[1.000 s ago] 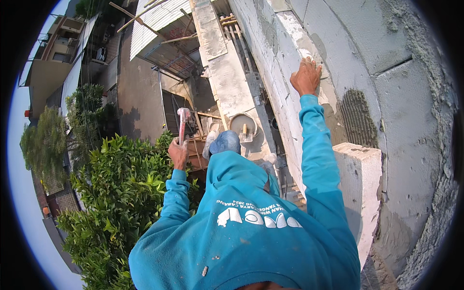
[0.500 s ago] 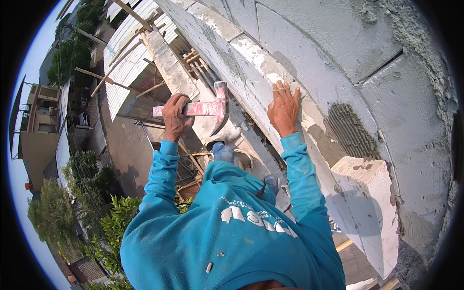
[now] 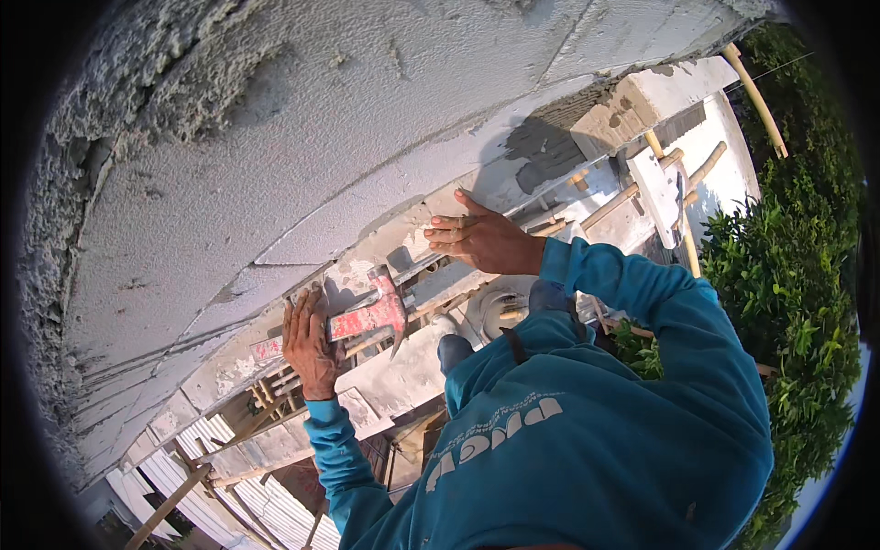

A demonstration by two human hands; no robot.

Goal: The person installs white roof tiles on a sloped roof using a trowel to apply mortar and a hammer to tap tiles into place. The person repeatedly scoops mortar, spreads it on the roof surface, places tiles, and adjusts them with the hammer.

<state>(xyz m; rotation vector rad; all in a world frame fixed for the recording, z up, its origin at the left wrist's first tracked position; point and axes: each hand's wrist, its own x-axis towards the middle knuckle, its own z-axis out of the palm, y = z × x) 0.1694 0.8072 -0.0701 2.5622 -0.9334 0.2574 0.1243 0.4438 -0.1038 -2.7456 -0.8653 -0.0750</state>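
Blue shirt (image 3: 587, 458): nearest, spread across 5 o'clock.
Right hand (image 3: 486, 243): just off centre toward 1 o'clock, back upward, fingers stretched to 9 o'clock, thumb apart toward 11; this grip is wide and holds nothing; whether it touches the ledge (image 3: 403, 229) cannot be told.
Left hand (image 3: 312, 339): at 8 o'clock, forearm rising from 7, palm down, fingers fairly straight toward 12; its grip is closed over the hammer's handle.
Hammer (image 3: 367, 318): red, worn, crossing under the left palm beside the ledge, head toward 2 o'clock from that hand.
Block wall (image 3: 275, 174): beyond the hands, from 9 to 12 o'clock.
Loose block (image 3: 632, 105): at 1 to 2 o'clock.
Basin (image 3: 477, 316): lower down, at 4 o'clock.
Foliage (image 3: 788, 275): farther, at 3 o'clock.
Change: half a second ago the wall stood at 2 o'clock and the hammer hung away from it; now hammer and left hand are at the ledge.
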